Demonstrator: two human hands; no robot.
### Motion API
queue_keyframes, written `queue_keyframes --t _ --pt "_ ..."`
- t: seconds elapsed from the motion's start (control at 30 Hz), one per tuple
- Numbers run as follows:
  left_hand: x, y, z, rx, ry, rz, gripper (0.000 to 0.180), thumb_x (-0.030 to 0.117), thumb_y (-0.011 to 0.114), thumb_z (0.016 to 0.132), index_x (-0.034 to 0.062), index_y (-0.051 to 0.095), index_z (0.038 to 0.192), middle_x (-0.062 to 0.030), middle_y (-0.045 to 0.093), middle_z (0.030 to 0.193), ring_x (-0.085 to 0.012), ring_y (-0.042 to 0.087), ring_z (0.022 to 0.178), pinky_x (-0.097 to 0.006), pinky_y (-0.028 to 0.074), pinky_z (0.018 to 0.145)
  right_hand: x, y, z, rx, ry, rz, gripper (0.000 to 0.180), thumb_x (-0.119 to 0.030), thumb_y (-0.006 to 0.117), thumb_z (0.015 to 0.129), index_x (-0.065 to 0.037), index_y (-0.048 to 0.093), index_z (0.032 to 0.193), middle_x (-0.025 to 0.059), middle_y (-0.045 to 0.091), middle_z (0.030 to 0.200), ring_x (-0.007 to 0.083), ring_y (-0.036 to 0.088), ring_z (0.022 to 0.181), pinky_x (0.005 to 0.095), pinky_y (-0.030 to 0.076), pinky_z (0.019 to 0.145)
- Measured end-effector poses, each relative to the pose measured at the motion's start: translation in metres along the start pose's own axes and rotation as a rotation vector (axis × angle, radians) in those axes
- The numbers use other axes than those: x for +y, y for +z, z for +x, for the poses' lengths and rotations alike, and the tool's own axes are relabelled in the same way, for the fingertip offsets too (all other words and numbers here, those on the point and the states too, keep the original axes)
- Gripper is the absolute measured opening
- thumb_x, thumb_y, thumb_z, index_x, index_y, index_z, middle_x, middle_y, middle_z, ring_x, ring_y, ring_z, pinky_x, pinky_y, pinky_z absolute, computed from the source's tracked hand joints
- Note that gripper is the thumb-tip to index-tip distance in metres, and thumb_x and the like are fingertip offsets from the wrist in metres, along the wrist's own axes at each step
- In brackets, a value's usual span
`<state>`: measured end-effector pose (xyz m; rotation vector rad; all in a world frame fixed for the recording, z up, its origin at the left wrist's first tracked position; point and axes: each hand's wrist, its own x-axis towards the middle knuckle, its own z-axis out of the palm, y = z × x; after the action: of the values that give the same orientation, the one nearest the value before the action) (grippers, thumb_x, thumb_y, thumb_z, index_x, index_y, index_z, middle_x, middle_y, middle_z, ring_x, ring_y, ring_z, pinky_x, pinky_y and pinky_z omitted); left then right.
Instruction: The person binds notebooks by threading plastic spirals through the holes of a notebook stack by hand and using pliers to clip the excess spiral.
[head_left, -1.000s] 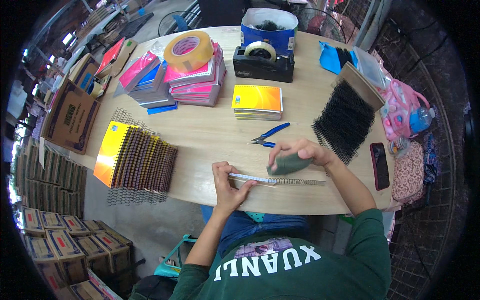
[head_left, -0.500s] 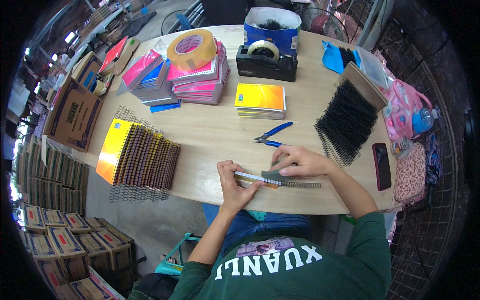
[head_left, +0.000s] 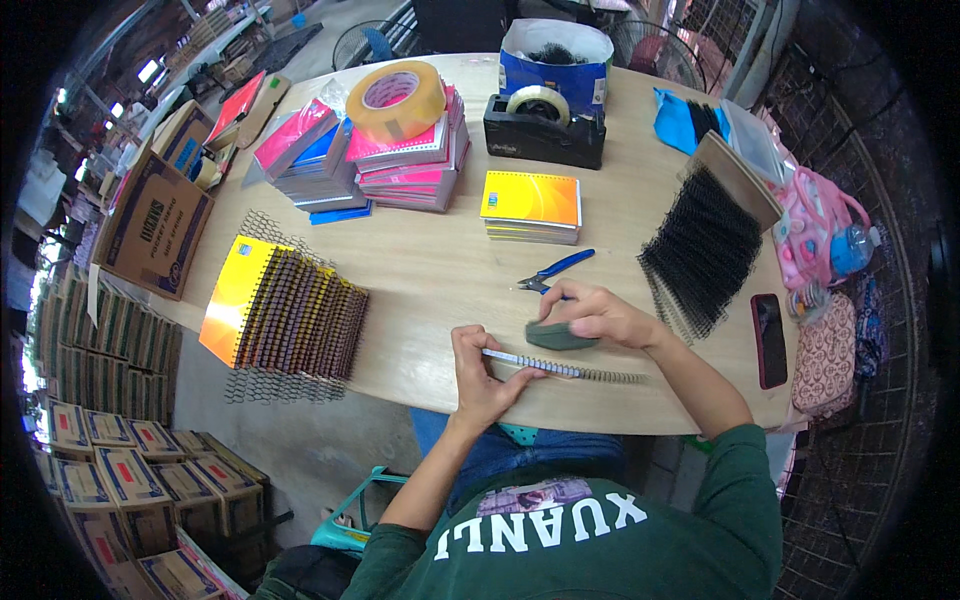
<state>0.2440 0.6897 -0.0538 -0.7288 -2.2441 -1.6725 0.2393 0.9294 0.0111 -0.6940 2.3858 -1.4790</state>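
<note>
Working from the head view, note that the left hand (head_left: 485, 385) pinches a thin notebook (head_left: 508, 358) edge-on between thumb and fingers, above the near side of the table (head_left: 420, 240). A wire coil (head_left: 612, 377) runs along the notebook, its free end projecting to the right past the left thumb. The right hand (head_left: 605, 318) holds a green pad (head_left: 560, 337) between thumb and bent fingers, just on the far side of the coil; whether pad and wire touch cannot be told.

Possible faults:
Uneven pressure from the pad could bend the coil, since its free end has no hand supporting it. A slack left pinch could let the notebook twist and drag the wire out of line. A wide far-side stroke could knock the cutters (head_left: 568, 264). Drifting right, the right hand could snag the pile of black coils (head_left: 705, 250)
</note>
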Motion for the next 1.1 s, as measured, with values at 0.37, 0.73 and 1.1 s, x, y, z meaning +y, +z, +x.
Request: queue_keyframes --t 0.37,0.73,1.1 --pt "-0.025 -0.032 0.004 -0.085 -0.327 -0.724 0.055 -0.011 0.07 0.081 0.0052 0.041 0.125 -0.0089 0.061 0.097 -0.0145 0.061 0.092 -0.027 0.051 0.086 -0.012 0.011 0.015 0.004 0.087 -0.161 0.045 -0.041 0.06 0.091 -0.003 0.073 0.11 0.0128 0.055 0.116 0.0252 0.054 0.109 0.037 0.041 0.099" --pt "-0.025 -0.035 0.007 -0.094 -0.455 -0.881 0.067 -0.012 0.074 0.078 0.0067 0.036 0.129 -0.0106 0.067 0.095 -0.0153 0.067 0.09 -0.027 0.056 0.083 -0.016 0.016 0.038 -0.014 -0.048 0.075 0.039 -0.039 0.064 0.092 -0.003 0.074 0.106 0.0154 0.059 0.109 0.0295 0.058 0.107 0.0385 0.047 0.092" --pt "0.002 -0.05 0.008 0.007 -0.478 -0.845 0.068 -0.01 0.069 0.084 0.0061 0.031 0.138 -0.0142 0.068 0.099 -0.0177 0.068 0.094 -0.029 0.055 0.086 0.042 0.017 0.011 0.411 0.098 -1.026 0.058 -0.038 0.074 0.082 -0.006 0.056 0.127 0.0136 0.053 0.122 0.0314 0.049 0.119 0.0494 0.034 0.103"
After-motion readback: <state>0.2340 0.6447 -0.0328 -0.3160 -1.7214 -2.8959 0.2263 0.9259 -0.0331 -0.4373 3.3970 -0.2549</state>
